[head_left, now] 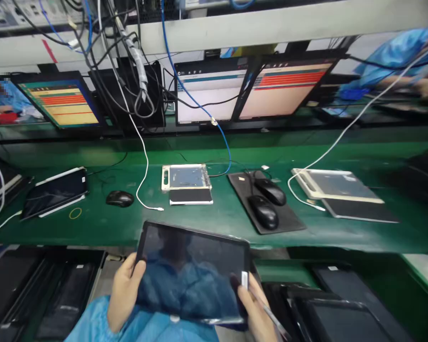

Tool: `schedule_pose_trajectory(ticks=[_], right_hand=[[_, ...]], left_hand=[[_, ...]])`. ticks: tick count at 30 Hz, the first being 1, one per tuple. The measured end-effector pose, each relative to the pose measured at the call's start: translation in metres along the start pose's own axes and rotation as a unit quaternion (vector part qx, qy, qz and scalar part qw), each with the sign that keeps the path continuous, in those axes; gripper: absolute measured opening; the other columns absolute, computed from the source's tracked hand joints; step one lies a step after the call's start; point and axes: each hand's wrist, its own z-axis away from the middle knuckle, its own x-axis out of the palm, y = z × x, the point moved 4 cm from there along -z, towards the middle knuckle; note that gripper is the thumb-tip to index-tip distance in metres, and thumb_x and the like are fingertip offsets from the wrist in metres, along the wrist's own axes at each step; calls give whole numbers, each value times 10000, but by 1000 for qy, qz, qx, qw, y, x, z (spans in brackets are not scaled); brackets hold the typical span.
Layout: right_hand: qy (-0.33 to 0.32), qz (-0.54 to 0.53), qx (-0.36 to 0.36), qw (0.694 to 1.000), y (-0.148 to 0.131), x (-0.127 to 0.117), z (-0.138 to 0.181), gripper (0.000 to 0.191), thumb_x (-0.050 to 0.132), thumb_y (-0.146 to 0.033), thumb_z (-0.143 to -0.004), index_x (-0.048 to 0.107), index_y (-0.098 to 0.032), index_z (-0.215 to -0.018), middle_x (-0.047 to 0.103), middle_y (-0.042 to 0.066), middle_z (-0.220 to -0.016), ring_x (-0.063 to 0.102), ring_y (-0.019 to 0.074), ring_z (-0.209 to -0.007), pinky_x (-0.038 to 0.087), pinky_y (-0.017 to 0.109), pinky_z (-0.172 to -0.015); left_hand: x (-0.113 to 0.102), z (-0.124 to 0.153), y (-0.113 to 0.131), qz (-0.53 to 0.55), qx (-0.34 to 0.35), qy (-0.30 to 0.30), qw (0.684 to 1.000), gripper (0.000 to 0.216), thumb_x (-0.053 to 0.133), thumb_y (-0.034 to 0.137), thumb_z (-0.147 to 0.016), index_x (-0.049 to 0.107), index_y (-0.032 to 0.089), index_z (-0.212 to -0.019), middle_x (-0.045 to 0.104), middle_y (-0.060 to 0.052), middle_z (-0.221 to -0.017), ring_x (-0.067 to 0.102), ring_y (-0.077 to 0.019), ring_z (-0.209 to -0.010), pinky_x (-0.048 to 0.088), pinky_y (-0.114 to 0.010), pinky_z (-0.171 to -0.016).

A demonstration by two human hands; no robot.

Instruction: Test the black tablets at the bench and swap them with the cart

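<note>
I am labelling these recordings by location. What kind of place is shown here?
Probably an electronics test or assembly line. The left hand and right hand hold a dark tablet at a green workbench, where more tablets sit in a fixture below test monitors and hanging cables.
</note>
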Motion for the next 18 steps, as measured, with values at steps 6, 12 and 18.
schedule_pose_trajectory(ticks=[6,12,18], right_hand=[[136,-46,13,990,4,-6,27,714,716,-606,-628,595,-187,-1193,650,66,-1184,563,273,-1155,527,268,-852],[242,-54,18,969,-5,-32,44,678,742,-590,-603,618,-192,-1137,644,45,-1200,552,273,-1172,531,272,-852],[250,-113,8,962,-43,-28,17,609,777,-539,-560,661,-185,-1041,722,53,-962,674,287,-885,571,345,-677]], left_hand=[[11,-47,32,-196,226,-206,932,657,261,625,-911,678,126,-1006,665,-132,-1073,571,-278,-1069,409,-382,-992],[35,-165,62,-476,436,-139,751,309,491,269,-883,599,88,-1109,552,-177,-1119,446,-335,-1071,376,-480,-934],[45,-175,92,-341,382,-288,809,181,447,337,-915,514,175,-871,566,-39,-831,518,-185,-805,414,-303,-775]])
